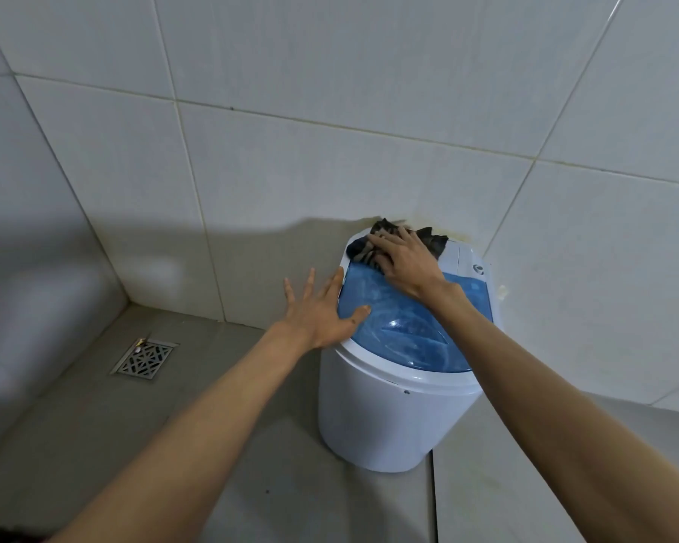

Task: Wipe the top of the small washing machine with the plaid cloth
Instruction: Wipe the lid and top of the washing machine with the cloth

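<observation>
Right hand (406,264) presses the plaid cloth (359,252) with flat fingers on the washing machine's (381,417) far end, by the wall (330,170).
Machine upright, blue lid (400,327) running lengthwise toward the wall; left hand (322,311), fingers spread, rests on its left rim. The cloth's bunched, seemingly half hidden under the palm.

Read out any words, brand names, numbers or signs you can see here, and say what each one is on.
None can be read.
Washer panel: any marks by the dial are too small and blurred to read.
Lid: pale square patch, maybe a label, blurred.
Cloth, tiles, drain: no writing shows.
</observation>
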### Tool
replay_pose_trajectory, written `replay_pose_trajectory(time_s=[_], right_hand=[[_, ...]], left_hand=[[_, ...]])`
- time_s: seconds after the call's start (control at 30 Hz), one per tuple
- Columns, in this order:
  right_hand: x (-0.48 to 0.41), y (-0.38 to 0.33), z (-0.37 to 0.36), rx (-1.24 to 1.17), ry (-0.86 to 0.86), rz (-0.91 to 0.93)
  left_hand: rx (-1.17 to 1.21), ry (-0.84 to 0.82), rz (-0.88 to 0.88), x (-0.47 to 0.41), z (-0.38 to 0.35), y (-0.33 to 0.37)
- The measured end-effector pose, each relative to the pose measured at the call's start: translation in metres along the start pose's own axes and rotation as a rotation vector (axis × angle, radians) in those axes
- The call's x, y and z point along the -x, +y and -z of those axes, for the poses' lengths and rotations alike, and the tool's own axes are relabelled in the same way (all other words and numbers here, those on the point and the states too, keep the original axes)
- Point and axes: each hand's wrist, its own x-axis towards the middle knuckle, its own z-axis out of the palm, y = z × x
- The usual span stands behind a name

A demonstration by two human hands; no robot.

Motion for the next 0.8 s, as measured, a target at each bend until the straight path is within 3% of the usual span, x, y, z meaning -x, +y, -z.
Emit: replay_pose_trajectory(time_s=[0.2,0.47,0.6,0.7,0.8], right_hand=[[0.000,-0.023,-0.003,-0.194,-0.073,0.032],[-0.045,-0.034,-0.012,0.011,-0.135,-0.134],[-0.039,-0.041,-0.012,-0.028,-0.165,-0.130],[-0.024,-0.044,-0.009,-0.187,-0.205,-0.123],[-0.013,-0.047,0.007,-0.628,-0.237,-0.188]], left_hand=[[-0.021,0.037,0.019,-0.002,-0.005,0.000],[-0.033,0.009,0.024,0.000,-0.004,0.000],[-0.013,0.004,0.046,-0.002,-0.004,0.000],[0.106,-0.032,0.112,0.000,-0.001,-0.002],[0.253,0.098,0.153,0.006,0.018,-0.005]])
